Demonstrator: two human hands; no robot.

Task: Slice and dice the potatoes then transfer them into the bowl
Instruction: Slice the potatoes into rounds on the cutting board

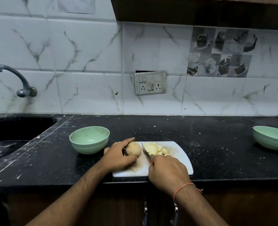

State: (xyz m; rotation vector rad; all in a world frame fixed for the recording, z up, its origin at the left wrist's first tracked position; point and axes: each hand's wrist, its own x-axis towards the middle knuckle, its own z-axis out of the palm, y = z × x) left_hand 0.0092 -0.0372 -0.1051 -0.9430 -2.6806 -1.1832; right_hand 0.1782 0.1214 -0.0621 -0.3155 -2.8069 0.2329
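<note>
A white cutting board (182, 159) lies at the front edge of the black counter. On it my left hand (118, 155) grips the uncut part of a potato (133, 148), fingers over its top and thumb at its near side. My right hand (167, 172) holds a knife (145, 151) with a red handle; the blade stands against the potato's cut right end. Several pale potato slices (156, 148) lie fanned out just right of the blade. A light green bowl (89, 139) stands left of the board; no pieces show inside it.
A second green bowl (272, 137) sits at the counter's far right. A dark sink (12, 132) with a tap (16, 79) above it lies at the left. A switch and socket plate (149, 83) is on the tiled wall behind.
</note>
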